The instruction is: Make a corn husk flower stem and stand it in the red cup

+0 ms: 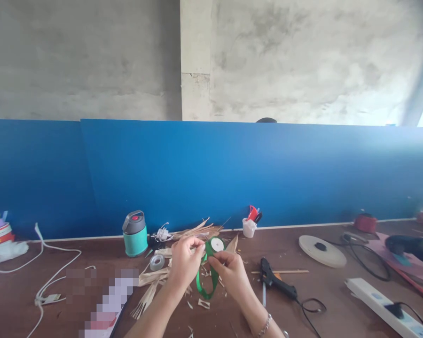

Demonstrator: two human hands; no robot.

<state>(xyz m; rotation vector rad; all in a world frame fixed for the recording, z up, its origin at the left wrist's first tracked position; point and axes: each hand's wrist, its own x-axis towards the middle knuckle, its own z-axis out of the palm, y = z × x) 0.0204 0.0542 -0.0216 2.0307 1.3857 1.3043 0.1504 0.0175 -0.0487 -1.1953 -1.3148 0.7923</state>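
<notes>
Green ribbon (207, 295) hangs in a loop below a small spool (217, 244) with a white centre, above the table. My left hand (187, 261) is closed in a pinch on the ribbon at the spool's left side. My right hand (231, 273), with a bracelet at its wrist, is closed on the ribbon at the spool's lower edge. Which fingers bear the spool's weight is partly hidden. Under and behind my hands lie dry, straw-coloured husk strips (148, 296) and small scraps. A roll of clear tape (157, 262) rests left of my left hand.
A black glue gun (277, 280) with its cord lies to the right, near a white power strip (391, 307). A teal flask (135, 234), a white cup of tools (248, 227) and a round pale lid (322, 251) stand before the blue partition (204, 173). White cables (52, 277) trail at left.
</notes>
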